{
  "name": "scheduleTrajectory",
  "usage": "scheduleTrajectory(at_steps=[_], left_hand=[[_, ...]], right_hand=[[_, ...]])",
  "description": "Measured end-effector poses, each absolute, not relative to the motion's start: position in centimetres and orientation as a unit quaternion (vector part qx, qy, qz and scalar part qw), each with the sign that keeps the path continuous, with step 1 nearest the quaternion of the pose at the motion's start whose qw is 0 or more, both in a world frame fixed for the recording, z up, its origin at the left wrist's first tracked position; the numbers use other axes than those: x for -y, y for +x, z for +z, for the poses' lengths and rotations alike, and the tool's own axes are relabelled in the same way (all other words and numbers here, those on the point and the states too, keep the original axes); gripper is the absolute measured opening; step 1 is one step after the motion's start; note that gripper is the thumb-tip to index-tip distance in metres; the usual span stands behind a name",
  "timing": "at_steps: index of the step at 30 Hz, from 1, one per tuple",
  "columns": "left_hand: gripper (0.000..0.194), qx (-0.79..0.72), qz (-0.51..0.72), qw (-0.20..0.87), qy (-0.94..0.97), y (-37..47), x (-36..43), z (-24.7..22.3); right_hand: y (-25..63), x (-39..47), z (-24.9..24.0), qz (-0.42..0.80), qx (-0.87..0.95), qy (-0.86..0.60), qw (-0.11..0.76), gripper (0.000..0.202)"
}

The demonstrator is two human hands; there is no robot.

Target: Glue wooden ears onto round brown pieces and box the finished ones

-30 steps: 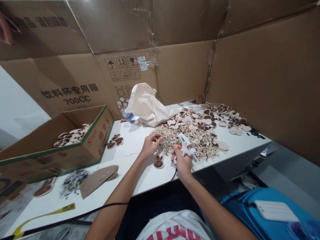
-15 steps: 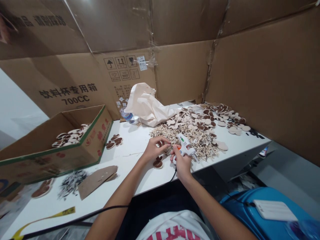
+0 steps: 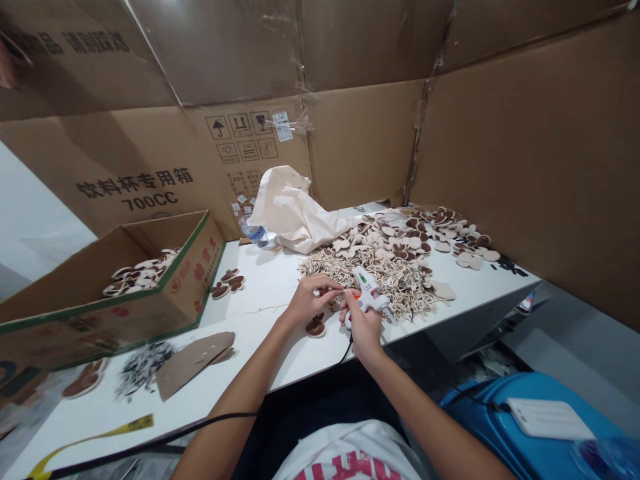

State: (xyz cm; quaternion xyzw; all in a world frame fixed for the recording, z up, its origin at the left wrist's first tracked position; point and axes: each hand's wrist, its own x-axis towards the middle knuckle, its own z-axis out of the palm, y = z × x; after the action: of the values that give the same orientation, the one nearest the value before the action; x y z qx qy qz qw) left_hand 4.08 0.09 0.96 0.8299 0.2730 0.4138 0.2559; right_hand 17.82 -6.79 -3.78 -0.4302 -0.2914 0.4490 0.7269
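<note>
My right hand (image 3: 366, 328) is wrapped around a white hot glue gun (image 3: 369, 288) with orange and green parts, its nozzle tilted down to the right. My left hand (image 3: 309, 300) has thumb and forefinger pinched together, meeting the right fingertips beside the gun. Whatever sits in that pinch is too small to make out. Just below the left fingers, a brown rabbit-shaped felt piece (image 3: 315, 326) with a pale edge lies on the white table (image 3: 270, 293). Behind both hands spreads a heap of short cream cords (image 3: 400, 283).
Brown and cream felt pieces (image 3: 395, 241) pile up behind the cords, near a cream cloth (image 3: 290, 213) and a plastic bottle (image 3: 256, 233). An open carton (image 3: 200, 280) with felt pieces stands left. Dark scraps (image 3: 145, 367) and brown sheet (image 3: 193, 363) lie nearer. Cardboard walls (image 3: 365, 140) enclose the back.
My left thumb and forefinger have closed together and moved slightly right, up to the right fingertips. The glue gun has barely shifted in my right hand.
</note>
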Motion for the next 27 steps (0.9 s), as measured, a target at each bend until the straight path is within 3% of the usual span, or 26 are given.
scheduleTrajectory(at_steps=[13,20,27], left_hand=[[0.014,-0.314,0.373,0.274,0.829,4.3,0.5,1.4],[0.015,-0.383,0.415,0.263,0.783,3.3,-0.4,1.0],[0.027,-0.381,0.444,0.381,0.716,3.5,-0.7,0.3]], right_hand=[[17.9,6.8,-3.8,0.45,0.295,-0.432,0.724,0.036],[18.1,7.1,-3.5,0.445,0.3,-0.445,0.717,0.032],[17.9,6.8,-4.0,0.445,0.275,-0.42,0.742,0.032]])
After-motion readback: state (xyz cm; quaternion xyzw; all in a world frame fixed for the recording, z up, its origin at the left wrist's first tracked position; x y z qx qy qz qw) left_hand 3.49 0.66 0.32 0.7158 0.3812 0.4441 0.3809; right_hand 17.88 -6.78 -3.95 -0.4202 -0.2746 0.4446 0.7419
